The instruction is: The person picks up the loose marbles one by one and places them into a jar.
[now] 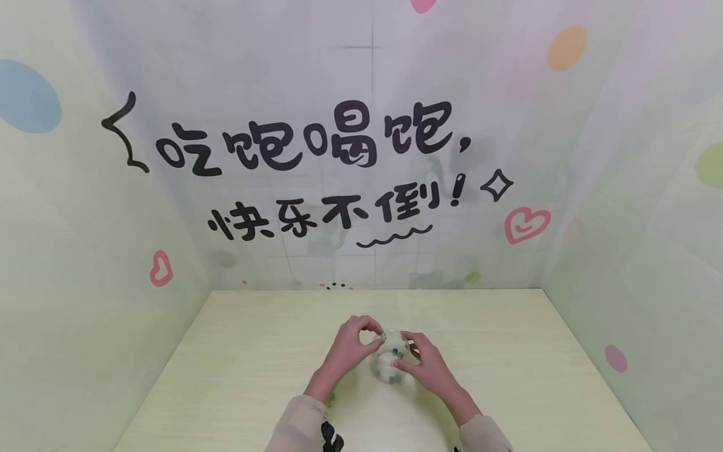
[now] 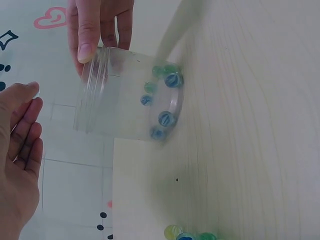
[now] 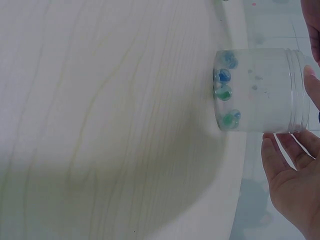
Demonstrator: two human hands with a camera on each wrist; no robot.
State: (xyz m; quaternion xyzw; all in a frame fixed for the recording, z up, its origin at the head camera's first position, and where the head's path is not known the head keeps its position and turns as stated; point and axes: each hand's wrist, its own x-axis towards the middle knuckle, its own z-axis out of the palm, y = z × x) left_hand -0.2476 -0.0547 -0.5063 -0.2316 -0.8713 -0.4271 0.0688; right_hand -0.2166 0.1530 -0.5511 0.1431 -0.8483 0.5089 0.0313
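A clear jar (image 1: 390,370) stands upright on the table with blue and green marbles (image 2: 167,119) around its bottom. My right hand (image 1: 432,370) grips it near the rim, fingers on the far side and thumb on the near side; the right wrist view shows this hand (image 3: 295,187) beside the threaded neck. At the left of the jar's mouth, my left hand (image 1: 346,350) pinches a small glassy marble (image 1: 383,336) between thumb and forefinger. That marble is mostly hidden by the fingertips of the left hand (image 2: 21,142) in the left wrist view.
Several loose marbles (image 2: 173,231), yellow-green, blue and green, lie on the table (image 1: 237,376) near my left forearm. A printed cloth wall (image 1: 294,75) stands behind the table's far edge, with side walls to the left and right.
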